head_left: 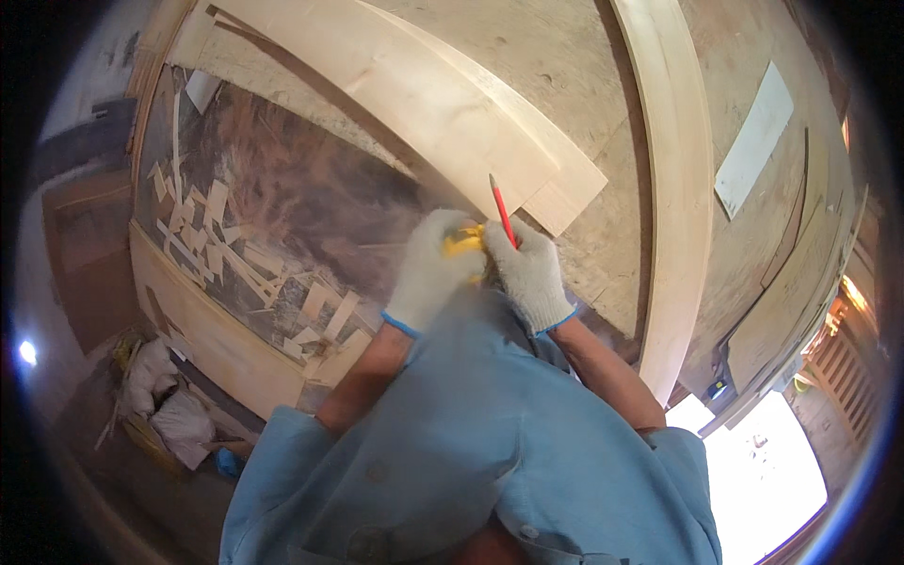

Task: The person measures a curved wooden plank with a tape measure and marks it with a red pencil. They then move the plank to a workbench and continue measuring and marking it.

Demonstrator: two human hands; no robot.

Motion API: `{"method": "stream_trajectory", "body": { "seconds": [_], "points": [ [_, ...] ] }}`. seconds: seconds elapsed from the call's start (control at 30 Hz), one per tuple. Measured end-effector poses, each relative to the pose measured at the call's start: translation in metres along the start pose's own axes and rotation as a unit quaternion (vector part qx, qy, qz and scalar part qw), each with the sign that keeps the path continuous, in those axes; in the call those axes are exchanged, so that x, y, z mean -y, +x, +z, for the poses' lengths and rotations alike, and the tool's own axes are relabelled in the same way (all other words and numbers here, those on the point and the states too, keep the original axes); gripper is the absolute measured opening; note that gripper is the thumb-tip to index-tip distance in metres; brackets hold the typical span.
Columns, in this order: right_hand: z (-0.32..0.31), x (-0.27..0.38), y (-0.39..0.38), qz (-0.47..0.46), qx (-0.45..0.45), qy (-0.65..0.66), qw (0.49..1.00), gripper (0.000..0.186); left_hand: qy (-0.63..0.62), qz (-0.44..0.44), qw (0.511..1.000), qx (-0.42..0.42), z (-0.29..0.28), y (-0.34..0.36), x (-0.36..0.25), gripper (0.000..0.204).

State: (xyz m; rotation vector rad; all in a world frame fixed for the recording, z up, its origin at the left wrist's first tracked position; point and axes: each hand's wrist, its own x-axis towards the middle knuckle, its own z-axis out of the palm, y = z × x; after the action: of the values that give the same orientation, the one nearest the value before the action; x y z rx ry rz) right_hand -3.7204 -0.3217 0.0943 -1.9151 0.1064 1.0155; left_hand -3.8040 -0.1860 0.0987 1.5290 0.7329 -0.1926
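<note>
Both my hands wear white knit gloves with blue cuffs and meet close in front of my chest. My left hand (424, 270) is closed around a yellow object that looks like a tape measure (463, 242), blurred and partly hidden by the fingers. In my right hand (529, 275) a red pencil (502, 211) is gripped, its dark tip pointing up and away from me. The right fingertips touch the yellow object's side. Just beyond the hands lies a long pale wooden board (424, 94), with a short wood piece (556, 200) at its near end.
Another long board (673, 188) runs along the right of the worktop (603, 254). A white sheet (755, 137) lies farther right. On the left, wood offcuts (212, 235) are scattered over a dark, dusty area. White sacks (179, 414) lie low at the left.
</note>
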Motion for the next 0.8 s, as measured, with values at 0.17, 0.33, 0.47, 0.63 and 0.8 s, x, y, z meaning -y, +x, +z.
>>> {"method": "stream_trajectory", "body": {
  "seconds": [0.17, 0.33, 0.47, 0.63, 0.8],
  "points": [
    [0.003, 0.012, -0.007, -0.058, -0.012, -0.034, 0.998, 0.029, -0.394, -0.039, 0.918, 0.004, 0.016, -0.010, 0.004, 0.027],
    [-0.004, -0.007, 0.000, -0.067, 0.050, -0.141, 0.987, 0.029, -0.437, -0.096, 0.893, 0.051, 0.021, -0.017, -0.011, 0.044],
    [-0.017, -0.016, 0.006, 0.020, 0.125, -0.089, 0.988, 0.029, -0.353, -0.132, 0.922, 0.083, 0.020, -0.021, -0.011, 0.052],
    [-0.035, -0.008, 0.014, 0.052, 0.185, -0.109, 0.975, 0.028, 0.027, -0.017, 0.998, 0.063, 0.027, -0.020, 0.003, 0.056],
    [-0.050, 0.013, 0.015, 0.123, 0.197, 0.043, 0.972, 0.025, 0.133, 0.057, 0.989, 0.014, 0.039, -0.014, 0.035, 0.044]
  ]
}}
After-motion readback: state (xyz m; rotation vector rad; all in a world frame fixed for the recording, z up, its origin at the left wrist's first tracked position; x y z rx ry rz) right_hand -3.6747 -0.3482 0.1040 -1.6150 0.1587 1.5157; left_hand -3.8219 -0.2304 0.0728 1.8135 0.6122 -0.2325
